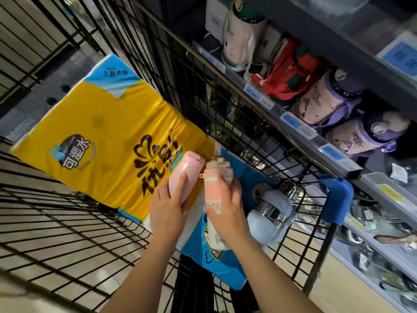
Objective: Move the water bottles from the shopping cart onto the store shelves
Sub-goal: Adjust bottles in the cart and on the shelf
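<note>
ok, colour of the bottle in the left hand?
Plain pale pink, lid included. The head view shows the bottle in the left hand.

Inside the shopping cart [225, 105], the left hand [168, 207] and right hand [228, 211] each hold a bottle side by side. A tissue pack [101, 141] lies beyond the left hand. Store shelves [316, 143] stand right of the right hand.

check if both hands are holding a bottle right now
Yes, the left hand grips the plain pink bottle and the right hand grips the pink and cream bottle.
</note>
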The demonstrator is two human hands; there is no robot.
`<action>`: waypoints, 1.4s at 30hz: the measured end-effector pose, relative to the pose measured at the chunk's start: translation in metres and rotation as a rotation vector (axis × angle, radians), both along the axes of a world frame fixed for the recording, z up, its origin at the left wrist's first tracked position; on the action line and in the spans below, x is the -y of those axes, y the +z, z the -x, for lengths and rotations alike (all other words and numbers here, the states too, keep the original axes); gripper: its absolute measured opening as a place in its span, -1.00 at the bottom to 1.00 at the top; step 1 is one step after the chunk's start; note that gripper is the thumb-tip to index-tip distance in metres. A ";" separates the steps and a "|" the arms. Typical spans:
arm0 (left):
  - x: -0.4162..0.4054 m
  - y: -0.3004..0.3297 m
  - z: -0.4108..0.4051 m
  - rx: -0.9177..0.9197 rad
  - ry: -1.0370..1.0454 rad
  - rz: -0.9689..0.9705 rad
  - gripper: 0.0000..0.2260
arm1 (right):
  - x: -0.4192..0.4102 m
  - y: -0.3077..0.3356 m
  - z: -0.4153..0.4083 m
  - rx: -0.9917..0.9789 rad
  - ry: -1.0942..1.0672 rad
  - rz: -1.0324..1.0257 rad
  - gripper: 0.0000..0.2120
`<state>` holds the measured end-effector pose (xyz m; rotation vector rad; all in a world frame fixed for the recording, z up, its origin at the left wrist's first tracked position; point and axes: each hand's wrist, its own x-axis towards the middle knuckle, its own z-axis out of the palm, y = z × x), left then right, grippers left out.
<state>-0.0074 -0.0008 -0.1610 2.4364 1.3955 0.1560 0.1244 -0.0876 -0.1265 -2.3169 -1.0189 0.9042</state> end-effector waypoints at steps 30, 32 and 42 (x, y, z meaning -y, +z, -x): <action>0.023 0.066 -0.032 0.417 0.008 0.193 -0.24 | 0.073 0.142 -0.021 0.019 -0.317 -0.281 0.10; 0.041 0.092 -0.038 0.503 -0.001 0.131 -0.25 | 0.088 0.156 -0.028 0.045 -0.351 -0.383 0.10; 0.185 0.185 -0.096 0.720 -0.198 -0.004 -0.35 | 0.245 0.186 -0.078 0.004 -0.508 -0.731 0.05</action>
